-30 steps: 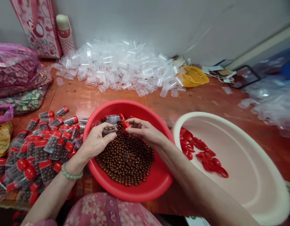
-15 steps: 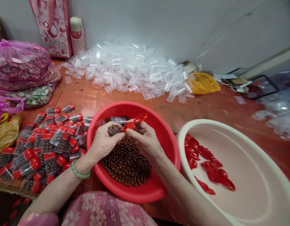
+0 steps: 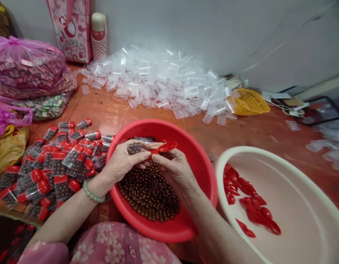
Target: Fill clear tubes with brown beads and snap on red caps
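Above the red basin (image 3: 205,176), my left hand (image 3: 124,161) grips a small clear plastic container (image 3: 134,148) with dark balls inside, tilted on its side. My right hand (image 3: 176,168) pinches a red plastic cap (image 3: 167,146) with a rounded loop end, and the cap meets the container's mouth. The fingers hide the exact joint between them. Below both hands, shiny brown balls (image 3: 150,198) fill the basin's bottom. A clear container (image 3: 153,187) lies among the balls, and another (image 3: 143,140) rests behind my hands.
Filled red-capped containers (image 3: 59,165) are heaped at the left. Red caps (image 3: 252,205) lie in a white tub (image 3: 293,205) at the right. Clear containers (image 3: 158,80) pile along the wall, beside a yellow basket (image 3: 250,102). Stuffed purple bags (image 3: 29,66) stand far left.
My right hand has brought the red cap against the container's mouth, and my left hand has tipped the container over sideways. The whole view has shifted, with surroundings sliding rightward.
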A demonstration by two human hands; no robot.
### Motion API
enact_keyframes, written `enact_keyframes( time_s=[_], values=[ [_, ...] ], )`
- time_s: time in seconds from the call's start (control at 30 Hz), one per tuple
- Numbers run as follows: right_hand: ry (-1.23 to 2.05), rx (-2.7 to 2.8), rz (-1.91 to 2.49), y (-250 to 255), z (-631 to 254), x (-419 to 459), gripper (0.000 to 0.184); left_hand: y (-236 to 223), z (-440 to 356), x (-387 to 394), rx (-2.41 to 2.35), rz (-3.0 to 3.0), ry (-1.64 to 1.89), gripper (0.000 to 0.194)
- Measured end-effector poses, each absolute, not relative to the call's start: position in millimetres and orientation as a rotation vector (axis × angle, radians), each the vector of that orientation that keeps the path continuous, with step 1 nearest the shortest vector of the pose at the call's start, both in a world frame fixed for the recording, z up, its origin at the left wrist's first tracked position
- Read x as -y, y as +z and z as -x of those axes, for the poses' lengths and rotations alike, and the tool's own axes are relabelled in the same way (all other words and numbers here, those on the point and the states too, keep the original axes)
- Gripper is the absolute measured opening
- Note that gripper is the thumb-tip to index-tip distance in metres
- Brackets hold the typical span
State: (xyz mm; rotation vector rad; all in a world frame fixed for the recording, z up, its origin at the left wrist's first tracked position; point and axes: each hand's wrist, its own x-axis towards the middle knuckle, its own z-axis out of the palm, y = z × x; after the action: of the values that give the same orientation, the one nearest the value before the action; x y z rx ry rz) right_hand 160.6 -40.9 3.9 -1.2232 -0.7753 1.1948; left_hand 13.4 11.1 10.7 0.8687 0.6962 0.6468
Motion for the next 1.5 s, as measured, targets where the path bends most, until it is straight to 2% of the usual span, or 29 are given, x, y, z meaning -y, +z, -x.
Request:
enact_keyframes(
  time_s=[0.13, 0.27, 0.5, 0.63, 0.8, 0.97, 1.13, 1.4, 1.5],
  values=[
    [1.221, 0.813, 1.189, 0, -160, 41, 0.026, 5, -14, -13, -0.647, -0.734, 0.546, 0.046],
    [1.154, 0.861, 1.239, -2, -160, 42, 0.031, 5, -12, -14, -0.639, -0.713, 0.535, 0.036],
    [0.853, 1.207, 1.397, -1, -168, 52, 0.041, 5, -9, -16, -0.637, -0.644, 0.455, 0.036],
    [0.494, 1.438, 1.472, 1, -177, 59, 0.051, 6, -6, -16, -0.605, -0.541, 0.414, 0.03],
    [0.117, 1.844, 1.403, 18, -180, 57, 0.061, 6, -4, -15, -0.574, -0.538, 0.389, 0.034],
    [0.035, 2.11, 1.279, 18, -181, 53, 0.073, 4, -7, -16, -0.617, -0.624, 0.444, 0.033],
    [0.097, 2.268, 1.206, 8, -181, 55, 0.064, 3, -8, -18, -0.583, -0.624, 0.468, 0.037],
    [0.338, 1.835, 1.257, 6, -173, 54, 0.025, 1, -4, -20, -0.522, -0.582, 0.409, 0.035],
    [0.334, 1.851, 1.246, 5, -172, 53, 0.023, -1, -3, -20, -0.473, -0.546, 0.384, 0.03]
  ],
)
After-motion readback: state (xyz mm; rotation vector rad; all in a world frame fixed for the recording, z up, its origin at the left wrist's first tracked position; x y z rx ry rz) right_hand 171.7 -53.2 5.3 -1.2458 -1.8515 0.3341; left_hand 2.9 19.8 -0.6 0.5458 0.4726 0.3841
